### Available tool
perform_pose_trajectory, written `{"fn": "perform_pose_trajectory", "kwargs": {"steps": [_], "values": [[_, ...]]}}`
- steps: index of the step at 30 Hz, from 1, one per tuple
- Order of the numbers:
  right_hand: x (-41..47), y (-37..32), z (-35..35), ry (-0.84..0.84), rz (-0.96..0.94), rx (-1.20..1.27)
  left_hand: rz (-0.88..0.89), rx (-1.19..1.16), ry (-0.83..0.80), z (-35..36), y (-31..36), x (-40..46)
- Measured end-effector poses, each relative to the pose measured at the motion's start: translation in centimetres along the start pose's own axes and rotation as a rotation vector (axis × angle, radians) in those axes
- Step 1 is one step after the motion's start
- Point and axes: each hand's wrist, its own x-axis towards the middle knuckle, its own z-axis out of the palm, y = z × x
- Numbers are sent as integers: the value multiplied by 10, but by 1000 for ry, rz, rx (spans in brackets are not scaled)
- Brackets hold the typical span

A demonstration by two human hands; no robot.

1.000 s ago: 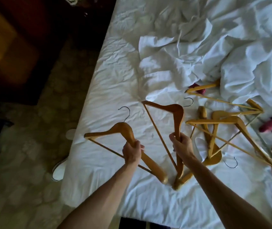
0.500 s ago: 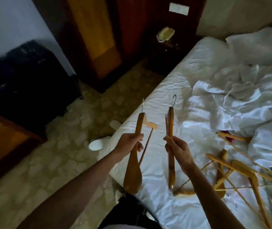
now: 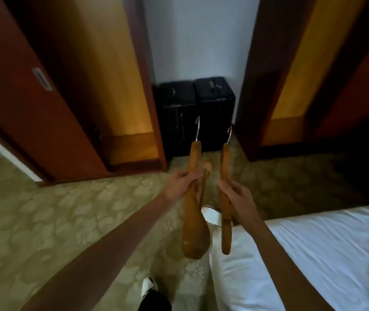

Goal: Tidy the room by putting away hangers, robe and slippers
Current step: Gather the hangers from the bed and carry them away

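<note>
Two wooden hangers are held edge-on over the patterned carpet (image 3: 44, 221), hooks pointing away: left hanger (image 3: 194, 198) is gripped mid-body by the left hand (image 3: 182, 185), right hanger (image 3: 225, 198) is gripped by the right hand (image 3: 237, 194), fingers curled round each. A white slipper (image 3: 211, 216) is seen on the floor just behind them, beside the bed (image 3: 325, 254) corner. Two black suitcases (image 3: 197, 113) are stood against the wall between open wardrobe doors (image 3: 33, 108).
</note>
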Motion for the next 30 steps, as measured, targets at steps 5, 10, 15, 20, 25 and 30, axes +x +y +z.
{"fn": "perform_pose_trajectory", "kwargs": {"steps": [5,10,15,20,25,30], "values": [[73,-40,110,-144,-36,-12,33,-73,145,-127,19,34],[155,-82,214,-209,-106,-92,59,-13,165,-255,36,85],[238,-136,297,-282,-164,-140,100,-80,219,-355,72,146],[324,-195,348,-317,-208,-108,163,-144,231,-423,113,229],[431,-254,390,-336,-311,-135,225,-98,270,-480,169,326],[545,-318,432,-343,-428,-112,334,-66,324,-541,242,428]]}}
